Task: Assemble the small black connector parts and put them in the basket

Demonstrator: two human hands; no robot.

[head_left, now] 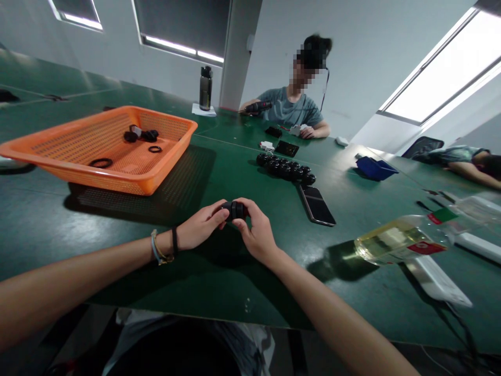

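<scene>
A: Main thing, quick?
B: Short black ribbed cylindrical part, roughly sideways, over the near part of the green table. Can't tell if it touches the top.
A: Fingers?
B: Both sets narrow, holding that part. Left hand has its left end, right hand its right end.
A: Wrists?
B: Left one: black band, plus thin pale bracelets nearer the elbow.
A: Around that?
B: Ahead-left, orange perforated plastic basket: two black rings and a clump of dark parts inside. Ahead-right, a cluster of shiny black rounded pieces, dark-screened phone just beside its near end.
A: Right side?
B: Clear bottle with yellow liquid, red-green label, near a long white plastic block. Farther back, blue open plastic bin.
A: Far side?
B: Co-worker in a grey-blue T-shirt, one hand at a dark tool, other at a small pale part. Left of them, dark translucent bottle upright on white paper. Another person leans onto the table, far right.
</scene>
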